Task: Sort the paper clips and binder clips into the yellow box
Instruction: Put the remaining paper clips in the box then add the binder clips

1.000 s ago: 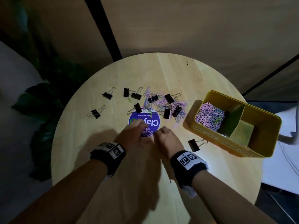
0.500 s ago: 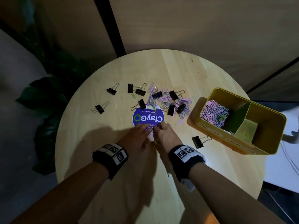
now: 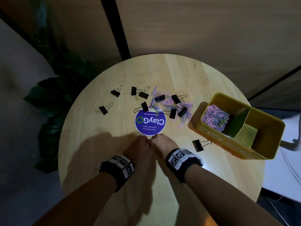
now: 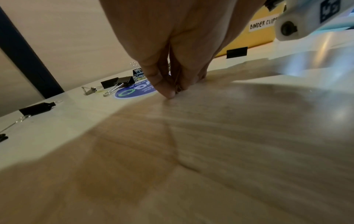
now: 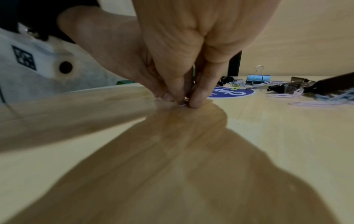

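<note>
My left hand [image 3: 143, 139] and right hand [image 3: 155, 138] meet knuckle to knuckle on the round wooden table [image 3: 114, 144], just below a purple sticker [image 3: 150, 122]. In the right wrist view the right hand [image 5: 184, 101] pinches a few paper clips against the wood. The left hand [image 4: 172, 93] has its fingers bunched on the same small bunch, which they mostly hide. A pile of pastel paper clips [image 3: 172, 105] mixed with black binder clips lies beyond the sticker. The yellow box [image 3: 216, 141] stands at the right, with paper clips [image 3: 215, 118] in its left compartment.
One binder clip [image 3: 197, 145] lies between my right wrist and the box. Several more binder clips [image 3: 103, 110] are scattered over the left and far side. A dark plant [image 3: 53, 98] stands off the table's left edge. Dark wall panels rise behind.
Both hands have slid back toward me off the purple sticker, dragging the small bunch of paper clips with them, and have closed up against each other.
</note>
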Demonstrator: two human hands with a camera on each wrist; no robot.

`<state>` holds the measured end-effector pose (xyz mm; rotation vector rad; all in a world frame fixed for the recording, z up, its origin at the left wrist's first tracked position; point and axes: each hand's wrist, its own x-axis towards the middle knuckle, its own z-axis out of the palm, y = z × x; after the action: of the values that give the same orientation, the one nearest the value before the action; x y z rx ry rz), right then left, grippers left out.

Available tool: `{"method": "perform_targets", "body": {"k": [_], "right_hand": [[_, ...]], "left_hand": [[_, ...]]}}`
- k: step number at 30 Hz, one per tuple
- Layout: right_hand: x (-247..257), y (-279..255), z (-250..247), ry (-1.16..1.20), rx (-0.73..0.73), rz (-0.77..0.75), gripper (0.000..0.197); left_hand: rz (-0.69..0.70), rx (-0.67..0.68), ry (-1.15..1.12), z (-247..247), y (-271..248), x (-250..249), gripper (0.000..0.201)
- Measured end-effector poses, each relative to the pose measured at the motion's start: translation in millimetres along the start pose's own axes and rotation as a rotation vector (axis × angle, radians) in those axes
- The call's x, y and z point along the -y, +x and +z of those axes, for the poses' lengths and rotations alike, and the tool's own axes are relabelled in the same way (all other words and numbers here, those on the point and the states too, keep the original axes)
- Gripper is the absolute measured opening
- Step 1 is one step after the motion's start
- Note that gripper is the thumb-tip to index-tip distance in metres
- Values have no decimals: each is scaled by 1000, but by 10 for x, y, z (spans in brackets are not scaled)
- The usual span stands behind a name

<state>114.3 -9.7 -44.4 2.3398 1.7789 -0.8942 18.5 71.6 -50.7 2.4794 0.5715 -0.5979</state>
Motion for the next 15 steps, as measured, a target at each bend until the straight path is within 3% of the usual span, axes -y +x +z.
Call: {"method": "perform_targets", "body": {"k": [3,6,11,15], "right_hand": [[-11,-9,-30,3,1,-14,25],[-6,-8,-75,45,-17,25,29],[-1,42,-143,266,-24,300,28],[-13,42,-173,399,-45,403,33]], "left_hand": [[-38,2,143,5,-1,-54,29],[-30,-15,147,-12,23,-84,26],[-63,-47,28,-193,18,-205,15],[-190,-9,-2,-222,119,-108,28]]}}
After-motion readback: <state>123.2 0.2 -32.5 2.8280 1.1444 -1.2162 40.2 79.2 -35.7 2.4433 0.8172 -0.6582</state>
